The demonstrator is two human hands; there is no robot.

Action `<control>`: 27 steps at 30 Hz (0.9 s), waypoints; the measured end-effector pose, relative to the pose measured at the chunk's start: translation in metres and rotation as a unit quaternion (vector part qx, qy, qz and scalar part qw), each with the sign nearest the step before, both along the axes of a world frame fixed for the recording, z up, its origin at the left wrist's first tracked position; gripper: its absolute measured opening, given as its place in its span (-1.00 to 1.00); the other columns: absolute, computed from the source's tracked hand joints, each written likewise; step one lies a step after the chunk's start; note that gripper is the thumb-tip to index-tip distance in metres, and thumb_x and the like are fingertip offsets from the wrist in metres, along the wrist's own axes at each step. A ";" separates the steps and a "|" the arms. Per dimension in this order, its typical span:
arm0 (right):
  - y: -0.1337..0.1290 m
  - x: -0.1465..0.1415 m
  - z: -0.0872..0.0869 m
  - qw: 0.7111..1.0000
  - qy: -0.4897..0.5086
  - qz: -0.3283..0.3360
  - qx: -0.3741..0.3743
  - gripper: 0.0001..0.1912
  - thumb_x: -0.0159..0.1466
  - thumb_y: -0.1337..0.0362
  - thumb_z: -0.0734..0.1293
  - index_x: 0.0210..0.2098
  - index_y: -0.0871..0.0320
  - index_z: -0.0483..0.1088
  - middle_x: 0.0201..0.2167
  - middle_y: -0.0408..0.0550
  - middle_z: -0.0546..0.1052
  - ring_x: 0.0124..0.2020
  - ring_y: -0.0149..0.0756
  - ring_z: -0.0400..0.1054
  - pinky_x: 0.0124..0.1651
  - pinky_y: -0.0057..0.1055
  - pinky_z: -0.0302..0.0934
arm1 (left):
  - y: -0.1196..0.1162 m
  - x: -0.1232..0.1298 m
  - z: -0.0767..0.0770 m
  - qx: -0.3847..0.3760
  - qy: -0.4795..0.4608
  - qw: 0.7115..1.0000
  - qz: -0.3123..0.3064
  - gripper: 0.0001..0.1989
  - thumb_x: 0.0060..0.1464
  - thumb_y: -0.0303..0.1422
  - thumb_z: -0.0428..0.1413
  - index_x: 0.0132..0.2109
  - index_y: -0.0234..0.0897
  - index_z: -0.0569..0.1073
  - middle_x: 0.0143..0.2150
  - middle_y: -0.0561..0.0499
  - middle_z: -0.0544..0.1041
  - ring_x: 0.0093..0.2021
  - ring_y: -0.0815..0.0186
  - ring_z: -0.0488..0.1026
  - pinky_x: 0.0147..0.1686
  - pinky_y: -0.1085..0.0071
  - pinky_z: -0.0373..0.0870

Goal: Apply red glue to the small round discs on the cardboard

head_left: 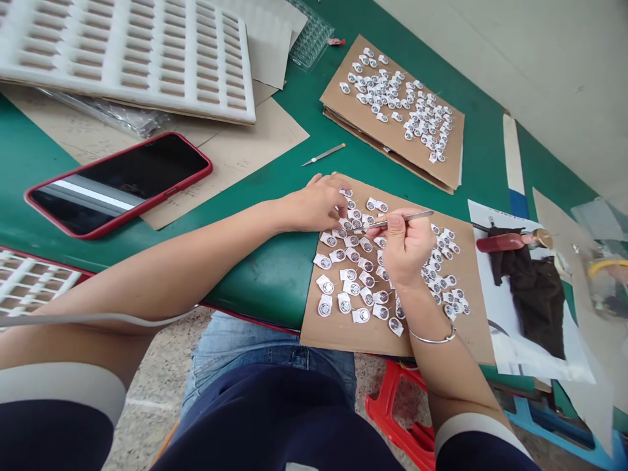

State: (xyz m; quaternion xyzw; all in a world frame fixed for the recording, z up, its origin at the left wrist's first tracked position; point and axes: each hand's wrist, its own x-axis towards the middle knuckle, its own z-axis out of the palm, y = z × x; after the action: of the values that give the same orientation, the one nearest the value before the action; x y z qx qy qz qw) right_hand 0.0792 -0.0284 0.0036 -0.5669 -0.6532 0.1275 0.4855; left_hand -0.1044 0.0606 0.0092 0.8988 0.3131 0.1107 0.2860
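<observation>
Slim metal tweezers (392,221) are pinched in the right hand (407,245), tips among the small white round parts (350,271) spread over the cardboard sheet (333,327) at the desk's (275,281) near edge. The left hand (314,203), fingers curled loosely together, presses on parts by the sheet's far-left corner. A red-cased phone (120,183) lies well apart, leftward.

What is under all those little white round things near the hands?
A brown cardboard sheet lies under the small white parts, on the green table. The right hand covers some parts.
</observation>
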 end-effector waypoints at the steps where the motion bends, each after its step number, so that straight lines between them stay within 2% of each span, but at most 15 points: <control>1: 0.000 0.000 -0.001 1.000 -0.008 0.000 -0.002 -0.77 0.34 0.16 0.14 -0.32 0.19 0.24 -0.48 -0.15 0.43 -0.53 -0.52 0.39 -0.46 -0.54 0.32 | 0.000 0.000 0.000 -0.006 0.006 1.000 0.002 -0.85 -0.05 -0.38 0.18 -0.25 -0.26 0.54 0.22 -0.09 0.24 0.28 0.10 0.04 0.26 0.00 -0.17; 7: -0.001 -0.002 -0.004 0.999 -0.038 0.003 -0.010 -0.78 0.35 0.16 0.13 -0.32 0.17 0.23 -0.47 -0.16 0.43 -0.52 -0.54 0.39 -0.45 -0.56 0.31 | 0.000 0.000 -0.003 -0.018 0.015 1.000 0.001 -0.85 -0.05 -0.33 0.19 -0.27 -0.25 0.53 0.24 -0.07 0.21 0.28 0.10 0.04 0.27 -0.01 -0.22; 14: -0.002 -0.006 0.002 0.996 -0.068 0.037 0.036 -0.88 0.33 0.30 0.15 -0.33 0.18 0.24 -0.51 -0.20 0.42 -0.52 -0.56 0.39 -0.48 -0.60 0.28 | -0.001 0.000 -0.002 -0.030 0.021 0.999 0.002 -0.85 -0.05 -0.32 0.19 -0.27 -0.23 0.53 0.24 -0.04 0.21 0.28 0.14 0.04 0.26 -0.03 -0.25; 17: -0.002 -0.007 0.004 0.996 -0.077 0.045 0.031 -0.89 0.33 0.30 0.15 -0.32 0.17 0.24 -0.52 -0.21 0.41 -0.53 -0.56 0.39 -0.47 -0.59 0.28 | 0.000 0.000 -0.002 -0.035 0.027 0.999 0.002 -0.85 -0.04 -0.33 0.18 -0.26 -0.23 0.53 0.24 -0.04 0.21 0.29 0.16 0.03 0.26 0.00 -0.22; 21: -0.001 -0.010 0.006 0.994 -0.091 0.051 0.008 -0.86 0.34 0.27 0.14 -0.35 0.15 0.21 -0.50 -0.21 0.40 -0.53 -0.57 0.38 -0.46 -0.57 0.27 | 0.003 0.000 -0.003 -0.039 0.020 0.999 0.000 -0.84 -0.07 -0.32 0.18 -0.27 -0.23 0.53 0.22 -0.02 0.25 0.26 0.14 0.08 0.25 0.09 -0.12; 27: 0.003 -0.013 0.007 0.993 -0.095 0.070 0.016 -0.85 0.34 0.30 0.13 -0.37 0.15 0.20 -0.53 -0.22 0.38 -0.55 -0.59 0.36 -0.47 -0.55 0.24 | 0.006 -0.002 0.001 -0.050 0.010 0.999 0.008 -0.84 -0.10 -0.31 0.18 -0.32 -0.27 0.55 0.16 0.01 0.33 0.21 0.18 0.18 0.14 0.31 0.14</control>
State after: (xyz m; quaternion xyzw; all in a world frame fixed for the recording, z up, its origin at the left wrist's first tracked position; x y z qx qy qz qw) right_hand 0.0659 -0.0250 0.0103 -0.5213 -0.7365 0.0969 0.4200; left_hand -0.1064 0.0662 0.0098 0.8820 0.3285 0.0885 0.3262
